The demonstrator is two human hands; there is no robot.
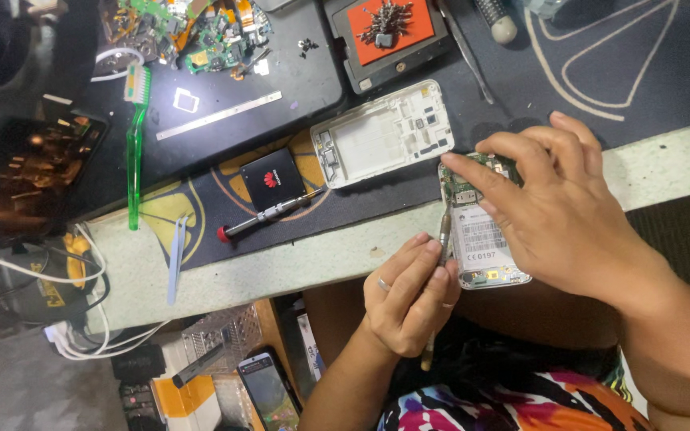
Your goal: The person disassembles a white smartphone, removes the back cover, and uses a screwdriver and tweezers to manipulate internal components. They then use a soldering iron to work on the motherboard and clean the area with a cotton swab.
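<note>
At the bench's front edge | our right hand [557, 211] pins the opened phone [481, 239] flat | our left hand [409, 295] pinches a thin metal tool [443, 239] | we pry gently along its side seam

A white plastic phone back frame [382, 134] lies on the dark work mat [648, 72], near the bench's front edge. Just left of it sits a black battery [272, 179], with a red-capped screwdriver [269, 213] touching its front corner. A green toothbrush [135, 144] lies further left. Toward the back edge, loose circuit boards [201, 36] and an orange tray of screws [386, 28].
</note>
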